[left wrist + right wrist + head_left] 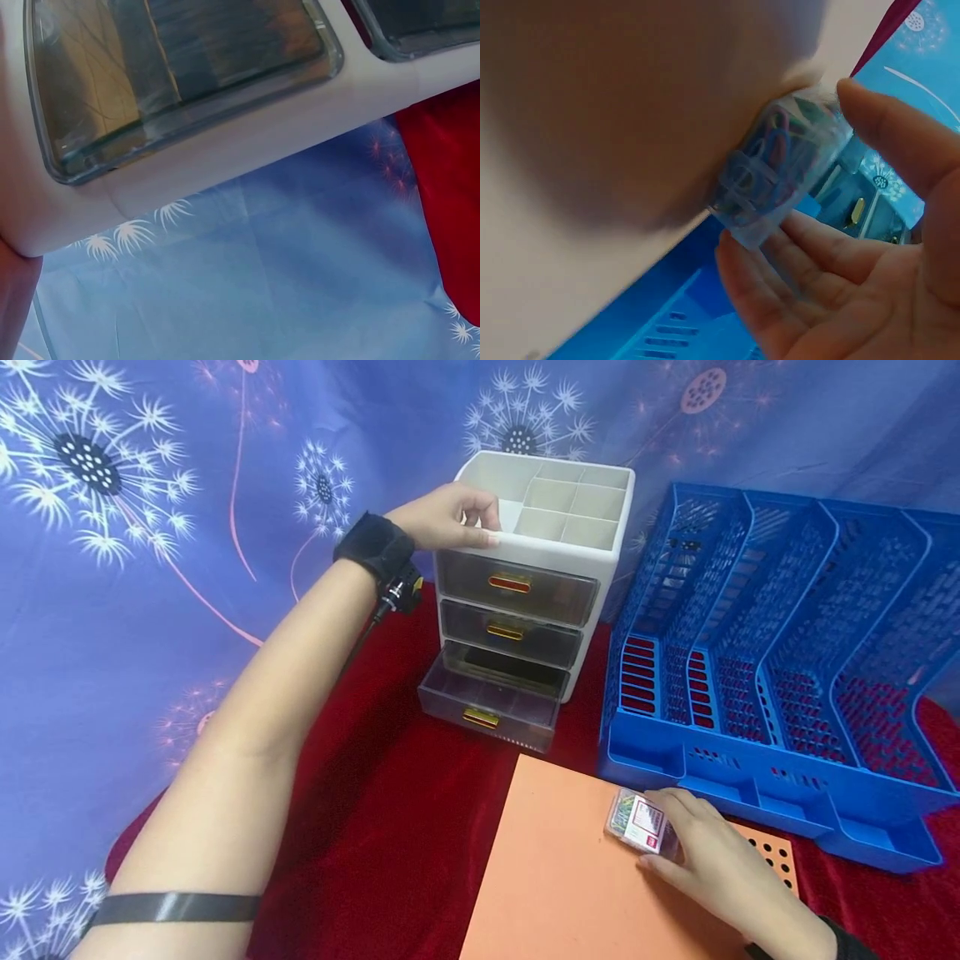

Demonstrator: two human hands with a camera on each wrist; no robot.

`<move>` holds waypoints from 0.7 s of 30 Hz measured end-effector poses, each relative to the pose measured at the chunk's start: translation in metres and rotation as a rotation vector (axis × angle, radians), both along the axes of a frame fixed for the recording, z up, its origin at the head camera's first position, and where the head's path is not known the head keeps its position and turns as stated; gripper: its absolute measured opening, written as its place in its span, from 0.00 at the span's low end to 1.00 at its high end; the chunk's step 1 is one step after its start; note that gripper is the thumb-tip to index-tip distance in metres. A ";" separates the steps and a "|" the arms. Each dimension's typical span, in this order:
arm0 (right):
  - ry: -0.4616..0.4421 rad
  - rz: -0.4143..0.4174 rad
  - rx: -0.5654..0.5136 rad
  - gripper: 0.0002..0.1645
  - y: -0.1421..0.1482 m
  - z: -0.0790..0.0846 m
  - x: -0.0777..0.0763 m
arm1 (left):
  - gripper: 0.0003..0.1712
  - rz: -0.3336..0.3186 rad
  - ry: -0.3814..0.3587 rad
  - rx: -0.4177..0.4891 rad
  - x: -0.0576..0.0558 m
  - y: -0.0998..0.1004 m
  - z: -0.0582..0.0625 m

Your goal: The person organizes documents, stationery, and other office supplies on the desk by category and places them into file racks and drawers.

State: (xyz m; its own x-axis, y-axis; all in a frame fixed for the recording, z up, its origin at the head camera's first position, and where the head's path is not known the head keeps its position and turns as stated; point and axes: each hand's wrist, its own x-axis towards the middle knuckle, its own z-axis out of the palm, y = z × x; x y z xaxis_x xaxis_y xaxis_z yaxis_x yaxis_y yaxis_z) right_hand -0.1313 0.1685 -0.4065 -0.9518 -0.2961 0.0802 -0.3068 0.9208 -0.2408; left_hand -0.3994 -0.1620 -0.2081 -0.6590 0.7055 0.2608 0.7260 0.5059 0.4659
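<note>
My left hand (459, 517) holds the front left rim of a white drawer organizer (611, 556), its fingers bent over the top edge and its thumb along the front. In the left wrist view the organizer's side (247, 166) fills the upper part. The bottom smoky clear drawer (450, 697) is pulled out; the two above it are closed. My right hand (708, 852) grips a small clear box of paper clips (637, 821) between thumb and fingers, over the orange board. Coloured clips show through the box (780, 161) in the right wrist view.
A blue file rack (750, 752) with tall dividers and front trays stands on the right. The orange board (555, 860) lies in front on dark red cloth (360, 827); part of a sheet with black dots (772, 856) shows beside my right hand. A blue floral cloth hangs behind.
</note>
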 end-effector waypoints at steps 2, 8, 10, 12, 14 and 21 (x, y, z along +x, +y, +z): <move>0.008 -0.004 -0.013 0.40 0.001 -0.001 0.000 | 0.06 0.003 0.000 -0.003 0.000 -0.001 0.000; 0.009 -0.028 -0.025 0.38 0.000 -0.004 0.002 | 0.05 0.011 -0.007 -0.003 -0.001 0.000 0.000; 0.006 -0.031 -0.026 0.39 0.000 -0.005 0.001 | 0.05 0.012 -0.003 -0.004 -0.001 -0.001 0.000; 0.003 -0.031 -0.030 0.39 -0.001 -0.006 0.001 | 0.05 0.011 0.006 -0.008 -0.002 -0.001 0.000; -0.004 -0.035 -0.036 0.39 -0.001 -0.006 0.001 | 0.06 0.008 0.017 -0.010 -0.002 -0.001 -0.001; -0.002 -0.023 -0.058 0.38 -0.001 -0.007 0.000 | 0.07 0.007 0.024 -0.012 -0.003 -0.001 -0.002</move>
State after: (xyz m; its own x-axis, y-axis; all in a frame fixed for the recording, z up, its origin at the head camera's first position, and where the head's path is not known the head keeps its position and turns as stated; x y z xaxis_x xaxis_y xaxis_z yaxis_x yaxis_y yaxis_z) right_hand -0.1318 0.1677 -0.4133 -0.9586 -0.2689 0.0941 -0.2848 0.9123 -0.2943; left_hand -0.4025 -0.1633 -0.2099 -0.6576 0.7039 0.2685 0.7334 0.5166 0.4420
